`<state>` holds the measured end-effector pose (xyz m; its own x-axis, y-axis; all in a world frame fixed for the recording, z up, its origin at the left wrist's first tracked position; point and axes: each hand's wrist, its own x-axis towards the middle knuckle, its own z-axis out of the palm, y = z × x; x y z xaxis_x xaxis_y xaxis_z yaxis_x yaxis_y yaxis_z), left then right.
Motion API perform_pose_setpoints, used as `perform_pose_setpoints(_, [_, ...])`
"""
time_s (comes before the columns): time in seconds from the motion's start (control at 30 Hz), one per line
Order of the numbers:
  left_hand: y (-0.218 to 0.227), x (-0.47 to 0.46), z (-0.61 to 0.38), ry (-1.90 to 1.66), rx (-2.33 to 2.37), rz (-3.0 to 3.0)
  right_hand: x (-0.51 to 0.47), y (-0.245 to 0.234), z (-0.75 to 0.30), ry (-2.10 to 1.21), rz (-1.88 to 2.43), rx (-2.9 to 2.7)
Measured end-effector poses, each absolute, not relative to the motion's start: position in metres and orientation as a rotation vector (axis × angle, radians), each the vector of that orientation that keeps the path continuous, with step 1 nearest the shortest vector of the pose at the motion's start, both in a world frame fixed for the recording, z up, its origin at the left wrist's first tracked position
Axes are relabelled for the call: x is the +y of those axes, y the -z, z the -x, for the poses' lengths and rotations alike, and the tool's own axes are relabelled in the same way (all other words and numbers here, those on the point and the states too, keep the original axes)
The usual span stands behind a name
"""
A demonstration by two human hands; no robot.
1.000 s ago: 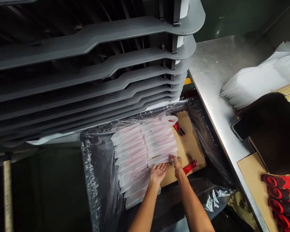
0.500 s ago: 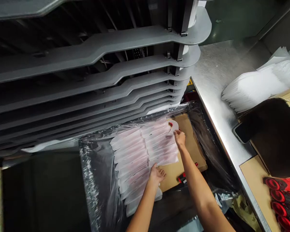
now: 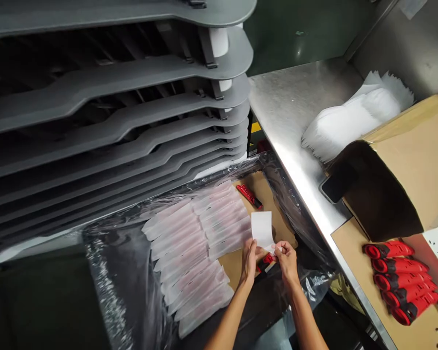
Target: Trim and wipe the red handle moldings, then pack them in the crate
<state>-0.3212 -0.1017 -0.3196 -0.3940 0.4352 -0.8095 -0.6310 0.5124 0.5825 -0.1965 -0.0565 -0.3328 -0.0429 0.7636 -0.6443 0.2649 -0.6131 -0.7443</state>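
In the head view, a thin white packing sleeve (image 3: pixel 262 227) stands up between my hands, over a cardboard sheet (image 3: pixel 237 265). My right hand (image 3: pixel 287 260) pinches its lower right corner. Fingers of my left hand (image 3: pixel 249 258) are closed at its lower left edge. Just below the sleeve, between the hands, shows a red and black tool casing (image 3: pixel 265 262), partly covered. A second red and black casing (image 3: pixel 248 196) lies bare on the cardboard farther up. Left of the hands, rows of pinkish wrapped pieces (image 3: pixel 190 248) in translucent sleeves lie side by side.
Black plastic film (image 3: pixel 127 262) lines the container. Stacked grey trays (image 3: pixel 142 112) rise behind it. On the metal table (image 3: pixel 295 87) at right are a pile of white sleeves (image 3: pixel 350 119), an opened cardboard box (image 3: pixel 412 155), a phone (image 3: pixel 334 187) and several red casings (image 3: pixel 401 277).
My right hand has come nearer with the white sleeve, leaving the far red casing bare. My left hand has gone from open to closed at the sleeve's edge. The view has shifted right.
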Motion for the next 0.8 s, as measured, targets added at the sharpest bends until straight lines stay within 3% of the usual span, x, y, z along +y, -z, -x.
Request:
perform_pose_setpoints(0.2, [0.311, -0.113, 0.331, -1.205, 1.87, -0.362, -0.058, 0.303, 0.171, -1.792, 1.835, -1.024])
perform_pose_setpoints(0.37, [0.297, -0.12, 0.334, -1.116, 1.716, -0.619, -0.053, 0.275, 0.163, -1.916, 1.828, -0.937])
perform_pose_setpoints(0.57, [0.311, -0.107, 0.321, -0.979, 1.508, -0.127, -0.032, 0.257, 0.158, -1.884, 1.812, -0.854])
perform_pose_setpoints(0.8, [0.327, -0.096, 0.304, -0.95, 1.447, 0.399, -0.048, 0.287, 0.179, -2.005, 1.907, -0.858])
